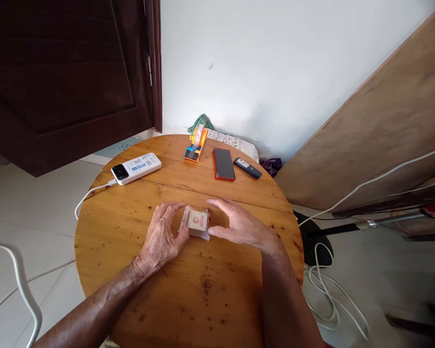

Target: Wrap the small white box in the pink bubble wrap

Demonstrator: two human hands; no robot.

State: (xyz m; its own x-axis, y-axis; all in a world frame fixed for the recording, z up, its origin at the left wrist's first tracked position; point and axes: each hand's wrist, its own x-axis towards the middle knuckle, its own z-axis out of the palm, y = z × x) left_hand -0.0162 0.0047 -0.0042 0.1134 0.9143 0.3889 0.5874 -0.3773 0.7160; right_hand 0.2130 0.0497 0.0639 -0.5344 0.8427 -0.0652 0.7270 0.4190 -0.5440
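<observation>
A small pale box (197,221) with a pink print on its top sits on the round wooden table (181,299). Translucent wrapping, apparently bubble wrap (184,218), lies around and under it. To its left is my left hand (163,231), fingers curved and apart, with the thumb tip close to the wrap's edge. On the other side my right hand (237,223) has its thumb and fingers spread, the thumb tip by the wrap's right corner. Neither hand is closed round the box; whether the thumbs touch the wrap I cannot tell.
Toward the back stand an orange-and-blue tape dispenser (196,144), a red-cased phone (224,164) and a dark remote-like device (248,167). A white power bank (137,168) with a cable lies at the left. White cables (333,299) coil on the floor at right.
</observation>
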